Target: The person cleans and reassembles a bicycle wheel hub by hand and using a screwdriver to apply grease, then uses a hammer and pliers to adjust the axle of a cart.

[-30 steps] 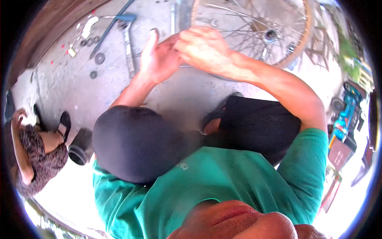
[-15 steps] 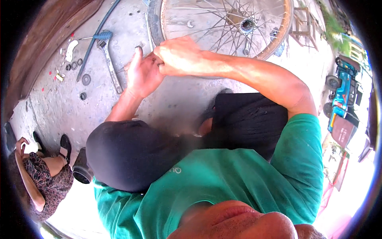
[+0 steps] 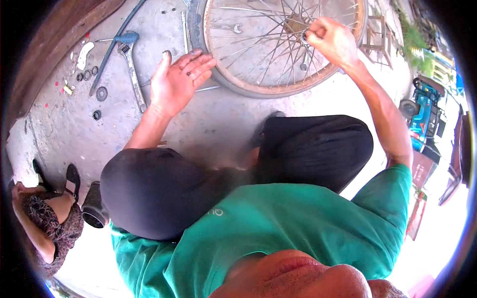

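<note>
The right hand (image 3: 335, 42) is at the hub (image 3: 300, 30) of a bicycle wheel (image 3: 294, 22) that lies flat on the concrete floor (image 3: 69, 144); its grip is curled with the fingertips drawn together, and whether anything is clamped between them cannot be told. The left hand (image 3: 176, 84) is held palm up just beside the wheel's near left edge, its grip slack with thumb and fingers apart, and a small dark round piece (image 3: 188, 74) rests on the fingers. Left of that hand lies an adjustable wrench (image 3: 132, 74), with a blue-handled screwdriver (image 3: 126, 37) at its head and a long dark rod (image 3: 104, 69) passing under the screwdriver. Farther left are a flat washer (image 3: 101, 94), a dark nut-like ring (image 3: 97, 115) and a row of three small rings (image 3: 87, 74). An open-ended wrench (image 3: 237, 29) shows through the spokes, and a wooden stool (image 3: 377, 39) stands beyond the wheel's right side.
</note>
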Demonstrator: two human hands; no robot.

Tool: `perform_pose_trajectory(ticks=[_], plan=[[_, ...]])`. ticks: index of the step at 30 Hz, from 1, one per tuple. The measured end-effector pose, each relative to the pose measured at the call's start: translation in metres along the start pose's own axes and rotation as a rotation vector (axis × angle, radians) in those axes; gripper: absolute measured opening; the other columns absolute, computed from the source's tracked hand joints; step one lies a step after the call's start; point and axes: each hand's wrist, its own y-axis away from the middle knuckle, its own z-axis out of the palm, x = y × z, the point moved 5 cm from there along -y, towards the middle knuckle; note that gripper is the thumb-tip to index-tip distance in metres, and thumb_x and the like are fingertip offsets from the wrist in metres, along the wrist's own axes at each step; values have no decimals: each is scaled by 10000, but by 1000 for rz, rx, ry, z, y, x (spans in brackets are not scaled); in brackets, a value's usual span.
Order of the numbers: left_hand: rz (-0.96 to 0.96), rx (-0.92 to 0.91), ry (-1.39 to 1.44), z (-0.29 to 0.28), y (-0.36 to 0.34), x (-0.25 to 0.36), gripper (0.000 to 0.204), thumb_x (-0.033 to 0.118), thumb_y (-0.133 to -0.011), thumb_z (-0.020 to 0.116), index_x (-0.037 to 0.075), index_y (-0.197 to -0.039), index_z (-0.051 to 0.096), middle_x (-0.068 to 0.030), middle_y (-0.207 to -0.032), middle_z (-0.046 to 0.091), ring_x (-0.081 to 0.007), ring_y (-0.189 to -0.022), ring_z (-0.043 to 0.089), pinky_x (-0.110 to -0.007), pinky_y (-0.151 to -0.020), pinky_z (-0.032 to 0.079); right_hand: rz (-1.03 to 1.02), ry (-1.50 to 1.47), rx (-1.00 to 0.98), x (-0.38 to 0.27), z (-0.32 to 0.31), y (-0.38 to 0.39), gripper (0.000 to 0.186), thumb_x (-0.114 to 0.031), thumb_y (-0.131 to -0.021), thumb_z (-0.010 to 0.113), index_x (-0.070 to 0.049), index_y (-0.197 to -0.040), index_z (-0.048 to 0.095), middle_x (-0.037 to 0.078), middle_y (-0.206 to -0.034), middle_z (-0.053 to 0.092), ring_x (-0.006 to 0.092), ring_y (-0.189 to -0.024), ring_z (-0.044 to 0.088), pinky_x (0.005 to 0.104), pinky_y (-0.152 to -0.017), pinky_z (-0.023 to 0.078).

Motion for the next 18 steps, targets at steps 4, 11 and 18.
perform_pose_trajectory(ticks=[4, 11, 18], plan=[[12, 19, -30, -2, 0, 2, 807, 604, -1056, 387, -105, -1439, 438, -316, -1485, 490, -432, -1398, 484, -495, -1148, 417, 159, -35, 115, 43, 14, 1, 291, -366, -820, 749, -121, -979, 757, 77, -928, 741, 282, -883, 724, 414, -804, 559], [33, 71, -54, -4, 1, 3, 794, 595, -1059, 387, -103, -1434, 445, -313, -1482, 493, -425, -1393, 490, -489, -1141, 428, 111, -31, 146, 43, 28, 1, 273, -360, -839, 744, -118, -964, 752, 81, -940, 729, 288, -885, 720, 420, -811, 550], [32, 46, -46, -7, -2, 1, 789, 593, -1054, 405, -102, -1424, 458, -313, -1480, 494, -423, -1395, 489, -497, -1150, 418, 57, -12, 192, 43, 34, -1, 284, -382, -851, 746, -116, -950, 740, 83, -924, 717, 296, -868, 713, 424, -805, 549]])
